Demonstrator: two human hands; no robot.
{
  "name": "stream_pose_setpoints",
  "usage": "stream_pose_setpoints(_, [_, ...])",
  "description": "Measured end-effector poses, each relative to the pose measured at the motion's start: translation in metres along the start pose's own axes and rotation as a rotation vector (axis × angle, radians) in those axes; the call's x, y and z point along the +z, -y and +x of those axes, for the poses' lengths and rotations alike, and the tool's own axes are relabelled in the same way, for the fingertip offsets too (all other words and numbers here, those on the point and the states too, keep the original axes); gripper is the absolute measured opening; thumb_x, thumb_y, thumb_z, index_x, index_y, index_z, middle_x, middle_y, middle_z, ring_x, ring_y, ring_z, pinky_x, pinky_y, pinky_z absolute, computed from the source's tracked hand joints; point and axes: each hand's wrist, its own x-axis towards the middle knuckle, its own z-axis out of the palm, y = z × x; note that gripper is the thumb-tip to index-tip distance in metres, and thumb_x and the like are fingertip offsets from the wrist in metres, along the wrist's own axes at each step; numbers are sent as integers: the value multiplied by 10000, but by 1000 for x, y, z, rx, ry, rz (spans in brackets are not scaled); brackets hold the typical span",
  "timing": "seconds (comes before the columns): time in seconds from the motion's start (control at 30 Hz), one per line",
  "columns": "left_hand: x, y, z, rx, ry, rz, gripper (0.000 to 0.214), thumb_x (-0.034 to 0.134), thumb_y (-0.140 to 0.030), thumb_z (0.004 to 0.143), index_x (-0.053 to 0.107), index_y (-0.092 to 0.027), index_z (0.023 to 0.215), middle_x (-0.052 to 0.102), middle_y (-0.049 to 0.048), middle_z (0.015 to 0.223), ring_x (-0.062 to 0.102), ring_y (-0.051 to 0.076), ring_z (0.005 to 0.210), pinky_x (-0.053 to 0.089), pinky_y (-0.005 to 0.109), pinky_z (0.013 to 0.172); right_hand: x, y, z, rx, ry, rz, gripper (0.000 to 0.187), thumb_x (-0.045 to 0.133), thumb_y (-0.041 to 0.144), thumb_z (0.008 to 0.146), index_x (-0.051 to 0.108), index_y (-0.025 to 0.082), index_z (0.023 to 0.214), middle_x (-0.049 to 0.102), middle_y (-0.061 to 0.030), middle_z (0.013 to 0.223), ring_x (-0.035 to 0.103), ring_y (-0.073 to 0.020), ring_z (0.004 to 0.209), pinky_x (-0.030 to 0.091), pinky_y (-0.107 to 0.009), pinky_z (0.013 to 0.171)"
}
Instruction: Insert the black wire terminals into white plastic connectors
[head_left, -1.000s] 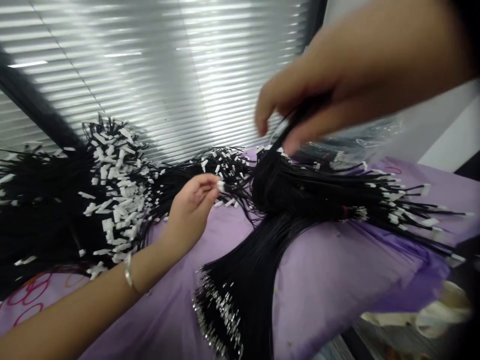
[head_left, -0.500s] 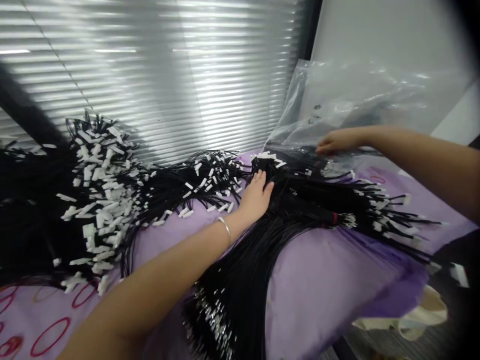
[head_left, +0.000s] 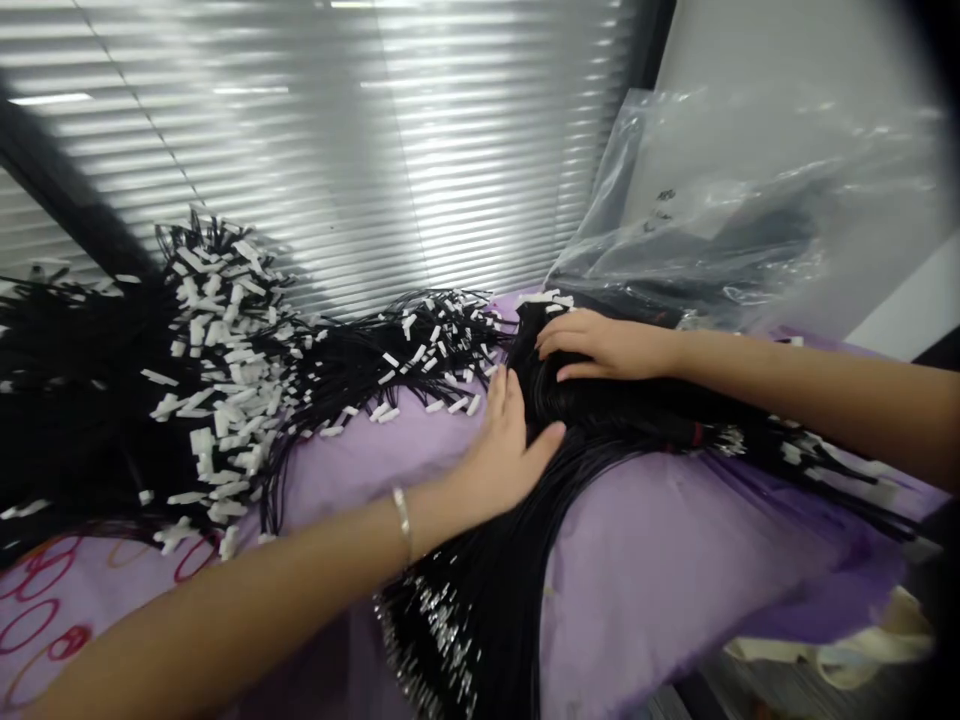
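A large bundle of black cables (head_left: pixel 495 600) with silvery metal tips bends over the purple cover and runs down toward me. My left hand (head_left: pixel 502 450) rests against the bundle's left side, thumb and fingers spread. Just above it, my right hand (head_left: pixel 600 345) lies across the upper part of the bundle with its fingers apart and slightly bent. White connectors (head_left: pixel 551 298) stick up behind the right fingertips. To the right, another cable bunch is tied with a red band (head_left: pixel 697 435), partly under my right forearm.
A clear plastic bag (head_left: pixel 712 230) stands at the back right before the wall. Heaps of black cables with white connectors (head_left: pixel 232 380) fill the left side. Red and orange elastic bands (head_left: pixel 30 625) lie on the purple cover (head_left: pixel 615 590). Window blinds (head_left: pixel 315 150) close off the back.
My right hand has come left and down from beside the plastic bag onto the cable bundle. My left hand has slid slightly toward me, its thumb spread wider. The view has shifted a little.
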Motion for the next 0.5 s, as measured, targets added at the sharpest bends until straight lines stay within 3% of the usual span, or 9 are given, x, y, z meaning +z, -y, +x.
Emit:
stream_pose_setpoints(0.07, [2,-5,-25,-14,192,102,929,325,-588,897,12,62,1483,-87,240,1559,-70,322,1460,91,493,1203,6,-11,-1,11,-19,-40,407,371,443,947,622,145,1060,595,-152,1150,515,-242,1111,374,-450,984])
stream_pose_setpoints(0.13, [7,-9,-38,22,290,210,905,346,-551,898,36,68,1482,-20,255,1560,-16,335,1461,110,491,1201,11,-19,1,0,-13,-125,413,331,435,954,625,146,981,594,-150,1097,514,-242,1038,367,-451,939])
stream_pose_setpoints(0.23, [13,-10,-41,90,296,309,819,341,-460,917,59,58,1486,43,250,1562,53,326,1463,132,464,1202,12,-35,9,-34,65,-232,432,314,451,949,627,164,872,602,-105,980,498,-198,915,348,-412,881])
stream_pose_setpoints(0.37, [16,-7,-39,133,278,343,758,318,-418,937,84,51,1485,65,246,1563,102,310,1462,146,442,1202,10,-62,16,-22,152,-249,629,187,543,952,631,117,819,582,-74,934,461,-137,903,277,-386,877])
stream_pose_setpoints(0.5, [15,-7,-40,138,274,368,735,327,-385,941,89,50,1483,72,240,1565,103,297,1464,147,429,1202,11,-82,13,15,177,-246,506,343,535,944,595,125,787,595,-110,942,433,-160,904,257,-390,873])
